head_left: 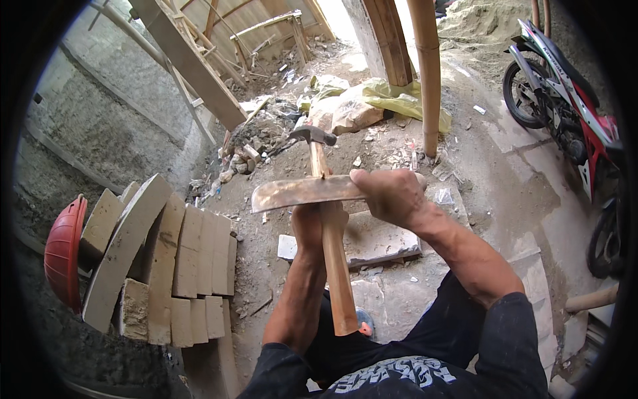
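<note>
My left hand (pixel 311 229) is closed round the wooden handle (pixel 339 286) of a claw hammer, which I hold with its dark metal head (pixel 312 135) pointing away from me. In my right hand (pixel 395 196) is a machete, gripped at its handle end. Its broad, worn blade (pixel 286 193) points left and lies across the upper part of the hammer handle, just above my left fingers. Whether the edge bites into the wood cannot be made out. Below my hands a pale block (pixel 382 243) lies on the ground.
Light blocks (pixel 193 249) are stacked at the left, with a red helmet (pixel 65 256) against them. A bamboo pole (pixel 428 80) stands ahead, near crumpled sacks (pixel 355 110) and rubble. On the right is a motorcycle (pixel 565 100). A wooden plank (pixel 193 63) leans at the upper left.
</note>
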Demonstrator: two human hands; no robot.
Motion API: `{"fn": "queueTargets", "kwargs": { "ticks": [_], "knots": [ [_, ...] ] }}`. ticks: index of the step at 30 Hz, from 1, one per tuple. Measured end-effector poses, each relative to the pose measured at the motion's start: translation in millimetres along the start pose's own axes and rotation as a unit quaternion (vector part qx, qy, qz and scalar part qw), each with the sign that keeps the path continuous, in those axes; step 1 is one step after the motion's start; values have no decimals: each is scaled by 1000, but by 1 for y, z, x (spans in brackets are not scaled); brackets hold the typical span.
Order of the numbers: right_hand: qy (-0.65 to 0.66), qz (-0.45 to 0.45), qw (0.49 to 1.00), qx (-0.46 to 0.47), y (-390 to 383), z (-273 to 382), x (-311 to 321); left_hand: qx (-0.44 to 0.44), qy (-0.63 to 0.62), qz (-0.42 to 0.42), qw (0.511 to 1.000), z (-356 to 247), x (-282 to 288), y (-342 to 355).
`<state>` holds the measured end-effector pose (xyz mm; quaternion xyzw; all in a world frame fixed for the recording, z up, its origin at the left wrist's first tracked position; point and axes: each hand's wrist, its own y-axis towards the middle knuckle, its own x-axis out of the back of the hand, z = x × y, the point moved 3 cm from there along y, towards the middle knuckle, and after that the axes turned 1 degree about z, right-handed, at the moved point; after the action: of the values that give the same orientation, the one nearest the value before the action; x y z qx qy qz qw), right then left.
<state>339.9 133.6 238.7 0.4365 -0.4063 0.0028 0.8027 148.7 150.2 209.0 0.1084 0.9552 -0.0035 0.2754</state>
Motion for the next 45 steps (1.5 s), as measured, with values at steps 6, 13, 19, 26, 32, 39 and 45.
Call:
{"fn": "queueTargets", "kwargs": {
  "ticks": [6, 13, 19, 26, 32, 39, 45],
  "knots": [
    [-11, -49, 998, 43, 9, -7, 5, 31, -125, 14, 992, 6, -5, 7],
    [-33, -38, 999, 20, 16, -21, 3, 11, -6, -30, 999, 6, -14, 2],
    [-12, -31, 994, 108, 10, -22, 2, 37, -154, -13, 987, 8, -31, -5],
    [-19, -27, 993, 113, 7, -23, 4, 61, -97, 0, 993, 10, -30, -4],
    [-17, -67, 996, 58, 11, -38, 4, -7, -5, 4, 1000, 7, -37, -9],
    [15, -33, 996, 81, 10, -32, 10, 9, 20, -10, 1000, 6, -38, -9],
    [-15, 11, 1000, 2, 8, -36, 6, -58, 102, 23, 993, 4, -41, -10]
  ]
}}
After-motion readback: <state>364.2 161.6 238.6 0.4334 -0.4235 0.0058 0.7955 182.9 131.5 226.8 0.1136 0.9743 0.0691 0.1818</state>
